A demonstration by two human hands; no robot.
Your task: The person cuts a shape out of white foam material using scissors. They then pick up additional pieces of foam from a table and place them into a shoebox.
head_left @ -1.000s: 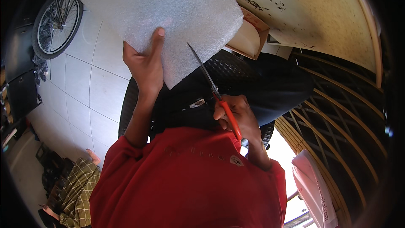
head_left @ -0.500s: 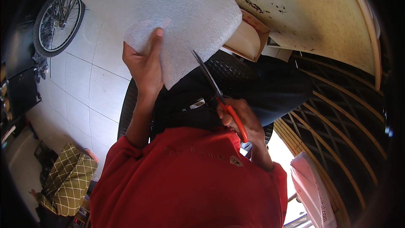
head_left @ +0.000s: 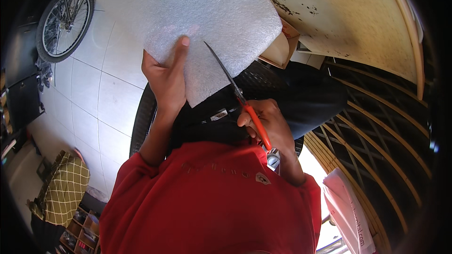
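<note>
Your left hand (head_left: 165,77) pinches the white foam sheet (head_left: 188,19) at its lower edge, thumb on top. Your right hand (head_left: 268,127) grips orange-handled scissors (head_left: 235,94), blades against the sheet's edge. A bicycle wheel (head_left: 63,21) stands on the tiled floor (head_left: 99,99), well apart.

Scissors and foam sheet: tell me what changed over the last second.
The scissors in the right hand slid further up along the white foam sheet, their tip now nearer the left hand's thumb. The left hand kept its grip on the sheet's lower edge, and the right hand kept hold of the orange handles.
</note>
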